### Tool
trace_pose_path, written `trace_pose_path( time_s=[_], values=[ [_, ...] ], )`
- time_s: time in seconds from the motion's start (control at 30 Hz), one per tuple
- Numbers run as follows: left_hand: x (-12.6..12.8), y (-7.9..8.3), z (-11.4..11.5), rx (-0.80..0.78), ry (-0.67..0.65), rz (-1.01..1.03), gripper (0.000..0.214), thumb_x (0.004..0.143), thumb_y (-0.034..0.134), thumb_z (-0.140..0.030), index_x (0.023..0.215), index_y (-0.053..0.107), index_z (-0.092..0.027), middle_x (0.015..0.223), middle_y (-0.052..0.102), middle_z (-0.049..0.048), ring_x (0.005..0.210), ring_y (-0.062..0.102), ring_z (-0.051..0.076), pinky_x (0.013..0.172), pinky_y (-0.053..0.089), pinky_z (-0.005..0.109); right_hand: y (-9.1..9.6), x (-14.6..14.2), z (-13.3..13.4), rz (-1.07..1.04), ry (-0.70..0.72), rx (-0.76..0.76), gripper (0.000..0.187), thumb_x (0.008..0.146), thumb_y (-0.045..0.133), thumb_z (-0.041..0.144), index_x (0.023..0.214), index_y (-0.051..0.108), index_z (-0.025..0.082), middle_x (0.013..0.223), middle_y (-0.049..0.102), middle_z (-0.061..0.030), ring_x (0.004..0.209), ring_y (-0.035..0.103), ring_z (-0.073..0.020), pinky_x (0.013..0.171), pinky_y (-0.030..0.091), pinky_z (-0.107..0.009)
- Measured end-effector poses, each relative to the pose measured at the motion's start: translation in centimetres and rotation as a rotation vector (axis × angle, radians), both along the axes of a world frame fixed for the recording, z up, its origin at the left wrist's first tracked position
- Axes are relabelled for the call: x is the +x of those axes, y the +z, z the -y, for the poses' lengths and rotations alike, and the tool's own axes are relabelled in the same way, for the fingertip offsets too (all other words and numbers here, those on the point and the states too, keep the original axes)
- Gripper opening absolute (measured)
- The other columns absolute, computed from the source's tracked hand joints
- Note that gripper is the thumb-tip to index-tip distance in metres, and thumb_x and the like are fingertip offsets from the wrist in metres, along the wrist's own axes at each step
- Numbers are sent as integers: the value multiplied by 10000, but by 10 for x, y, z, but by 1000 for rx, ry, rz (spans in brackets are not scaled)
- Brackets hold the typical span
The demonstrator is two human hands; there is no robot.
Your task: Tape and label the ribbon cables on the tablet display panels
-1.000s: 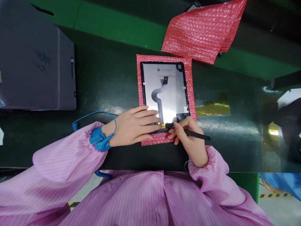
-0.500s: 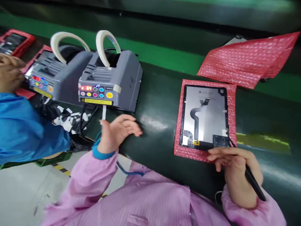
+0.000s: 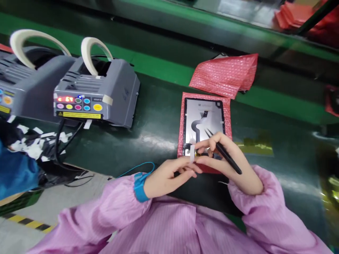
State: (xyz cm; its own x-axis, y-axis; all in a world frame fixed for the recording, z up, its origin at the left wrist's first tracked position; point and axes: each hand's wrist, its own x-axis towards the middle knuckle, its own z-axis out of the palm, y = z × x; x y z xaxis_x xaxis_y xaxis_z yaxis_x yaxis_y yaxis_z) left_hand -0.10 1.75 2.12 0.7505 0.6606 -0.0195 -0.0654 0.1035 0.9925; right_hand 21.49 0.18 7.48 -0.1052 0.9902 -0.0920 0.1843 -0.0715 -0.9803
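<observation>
White tape strip [image 3: 192, 154] is being pinched by the left hand [image 3: 169, 174] at centre frame, just over the display panel [image 3: 202, 116]; the right hand [image 3: 230, 165] is gripping black tweezers [image 3: 225, 157]; keeping the strip flat and square seems wise

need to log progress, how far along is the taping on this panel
Done: a short white tape piece sits in the left hand, away from the tape dispenser. In hand: both hands meet over the panel, right hand holding a black tool. Left: the tape is not yet stuck down.
</observation>
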Motion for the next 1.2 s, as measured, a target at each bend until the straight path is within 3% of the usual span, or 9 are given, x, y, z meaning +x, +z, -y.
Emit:
trace_pose_path(
  time_s=[0.1, 0.23, 0.3, 0.43, 0.63, 0.83, 1.0, 1.1, 1.2],
  values=[
    [14, -4, -5, -86, -46, 21, 250, 1055, 551, -312, 1212, 673, -161, 1130, 769, 132, 965, 739, 184, 736, 574, 262, 2, 2, -17, -11, 55, -61, 465, 826, 880, 378, 750, 439, 253, 820, 761, 0, 712, 691, -184, 667, 515, -322],
    [15, -6, -13, -251, -135, 60, 453, 1088, 487, -404, 1475, 529, -174, 1113, 759, 139, 889, 738, 183, 634, 552, 253, -9, 10, -43, -72, -81, -61, 483, 807, 877, 370, 762, 410, 255, 772, 669, 24, 682, 632, -167, 629, 483, -311],
    [11, -2, -20, -121, -150, -23, 403, 1098, 449, -356, 1425, 594, -172, 1003, 760, 98, 792, 704, 151, 637, 535, 253, -19, 14, -56, -99, -136, -31, 500, 795, 877, 385, 766, 394, 258, 760, 624, 36, 693, 601, -160, 642, 474, -309],
    [5, 7, -43, 505, -32, -255, 324, 1073, 428, -209, 1226, 714, -182, 965, 732, 60, 864, 654, 167, 820, 529, 319, -41, 17, -78, -104, -91, -13, 497, 798, 860, 424, 778, 391, 259, 754, 590, 46, 728, 584, -158, 722, 467, -325],
    [10, -12, -77, 1101, 55, -666, 387, 1075, 435, -285, 1363, 683, -211, 1086, 622, 114, 1007, 545, 271, 875, 484, 420, -55, 17, -86, -32, -97, 23, 515, 785, 856, 481, 776, 392, 258, 748, 617, 41, 755, 627, -174, 744, 443, -331],
    [15, -28, -78, 1249, 92, -790, 398, 1080, 483, -376, 1421, 656, -265, 1112, 612, 117, 1082, 511, 305, 880, 439, 430, -66, 11, -99, 205, -213, 135, 504, 793, 827, 496, 826, 377, 272, 801, 667, 31, 651, 584, -154, 698, 456, -334],
    [12, -32, -77, 1248, 117, -761, 415, 1075, 489, -377, 1445, 641, -265, 1252, 628, 142, 1198, 529, 332, 985, 445, 480, -54, 29, -109, 476, -497, 203, 425, 858, 746, 481, 900, 372, 284, 838, 619, 22, 741, 620, -183, 765, 507, -352],
    [13, -34, -77, 1263, 77, -757, 590, 1029, 566, -511, 1554, 529, -245, 1567, 466, 208, 1453, 395, 458, 1155, 333, 650, -41, 63, -91, 636, -672, 29, 431, 866, 710, 548, 933, 369, 292, 818, 598, 5, 726, 638, -225, 678, 519, -372],
    [16, -35, -78, 1258, 7, -803, 766, 996, 603, -583, 1646, 372, -251, 1722, 236, 249, 1579, 203, 529, 1209, 191, 751, -36, 89, -67, 603, -635, -253, 515, 799, 760, 569, 935, 345, 295, 755, 608, 8, 641, 647, -242, 573, 511, -370]
  ],
)
